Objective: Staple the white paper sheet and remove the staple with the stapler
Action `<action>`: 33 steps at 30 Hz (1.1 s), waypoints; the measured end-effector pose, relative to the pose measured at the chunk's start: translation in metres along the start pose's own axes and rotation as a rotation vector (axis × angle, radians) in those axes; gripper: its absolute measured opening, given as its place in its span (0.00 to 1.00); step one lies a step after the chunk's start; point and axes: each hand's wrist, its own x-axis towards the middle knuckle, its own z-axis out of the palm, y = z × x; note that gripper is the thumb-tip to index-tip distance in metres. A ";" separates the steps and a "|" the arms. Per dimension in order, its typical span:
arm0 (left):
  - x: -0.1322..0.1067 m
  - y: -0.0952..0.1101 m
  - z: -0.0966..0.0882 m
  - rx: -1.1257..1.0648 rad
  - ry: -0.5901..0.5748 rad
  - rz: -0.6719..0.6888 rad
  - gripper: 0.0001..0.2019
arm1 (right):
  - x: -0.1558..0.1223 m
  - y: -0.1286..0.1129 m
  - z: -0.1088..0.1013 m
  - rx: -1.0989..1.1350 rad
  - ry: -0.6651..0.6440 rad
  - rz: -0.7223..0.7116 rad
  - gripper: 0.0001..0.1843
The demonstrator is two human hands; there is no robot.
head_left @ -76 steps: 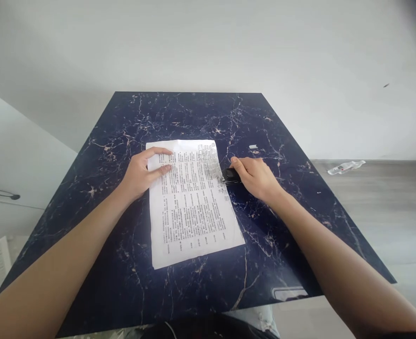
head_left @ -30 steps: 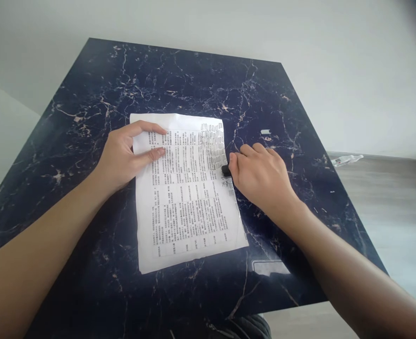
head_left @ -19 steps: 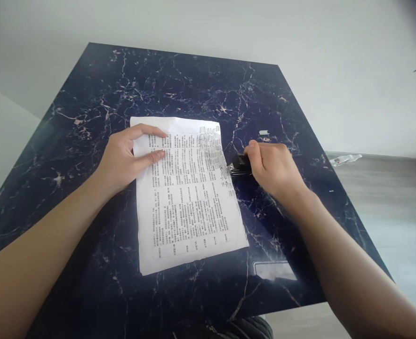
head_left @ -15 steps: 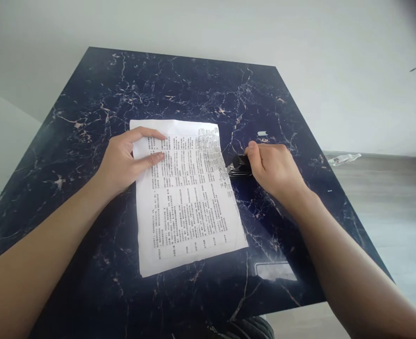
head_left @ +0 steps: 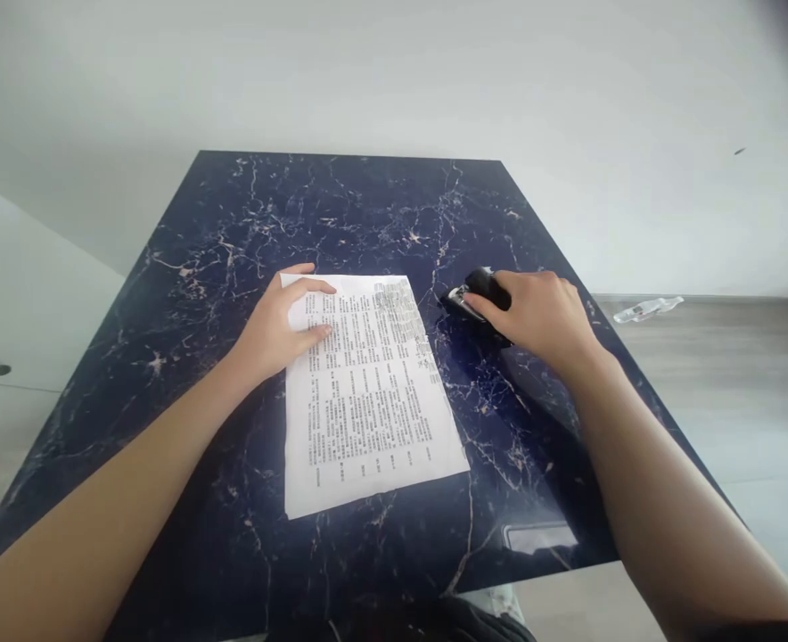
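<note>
Printed paper [head_left: 367,401] lies slightly askew on the dark marbled table, with dense, overlapping print at its upper right corner. Its upper left edge is in my left hand [head_left: 270,325]: thumb and index finger rest on top, and some other fingers are hidden, apparently beneath. To the right of the paper, my right hand [head_left: 537,312] is wrapped round a black stapler [head_left: 480,303]. The stapler's metal part shows beside the thumb, and its front end points left toward the paper without touching it. The hand covers its rear.
The marbled table [head_left: 340,205] has its far edge near a pale wall [head_left: 394,71]. A flat, phone-like rectangle [head_left: 539,539] lies near the front right edge. On the floor to the right is clear crumpled plastic [head_left: 648,309].
The stapler has come off the paper's right edge and moved right in my right hand, now turned at an angle. My left hand still holds the paper. The camera view has shifted.
</note>
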 end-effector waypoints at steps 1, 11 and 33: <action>0.000 -0.001 0.000 -0.002 0.002 0.002 0.25 | -0.001 -0.001 -0.001 0.020 0.052 0.045 0.31; 0.002 -0.021 0.001 -0.345 0.217 -0.079 0.21 | -0.034 -0.126 -0.005 0.263 -0.196 -0.013 0.29; 0.007 -0.053 0.004 -0.378 0.593 -0.263 0.18 | -0.114 -0.050 -0.009 0.498 -0.289 0.053 0.15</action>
